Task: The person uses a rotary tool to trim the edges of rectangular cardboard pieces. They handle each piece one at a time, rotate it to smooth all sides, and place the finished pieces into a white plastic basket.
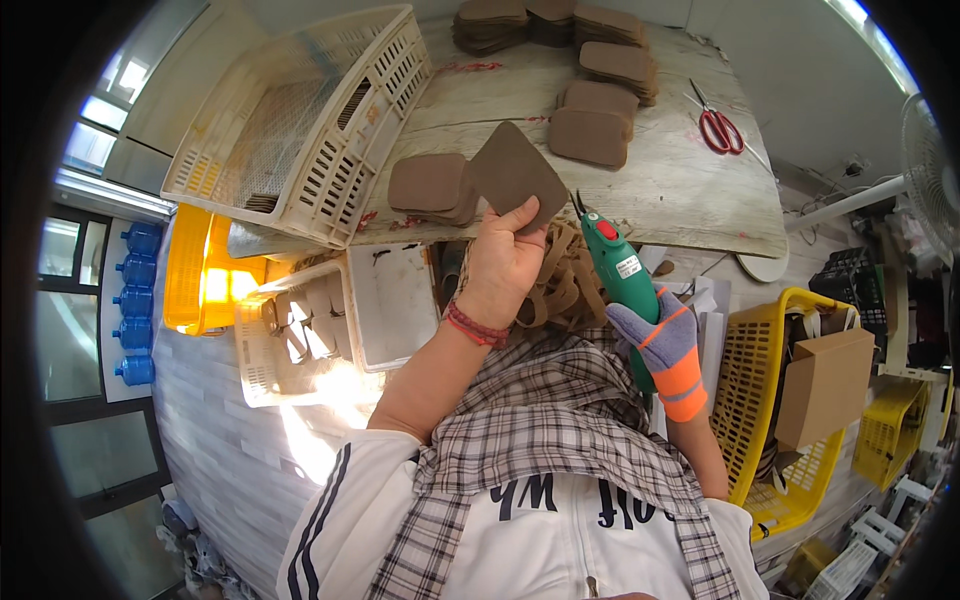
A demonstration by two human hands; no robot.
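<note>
Bare and closed, my left hand [505,255] pinches the lower corner of a flat brown pad [515,175] with rounded corners, held up at the table's front edge. My right hand [655,340], in a purple and orange glove, grips the green body of a handheld electric cutter [610,250] with a red button. Its dark tip points up beside the pad, apart from it by a small gap. Left of the raised pad lies a stack of similar brown pads [428,185]. A heap of brown trimmed strips [565,285] lies below my hands, partly hidden by them.
More pad stacks [590,135] stand toward the back of the worn table [690,200]. Red-handled scissors [720,132] lie at its right. A white plastic crate [345,130] stands on the left. Yellow baskets [745,390] flank the table, one holding a cardboard box [825,385].
</note>
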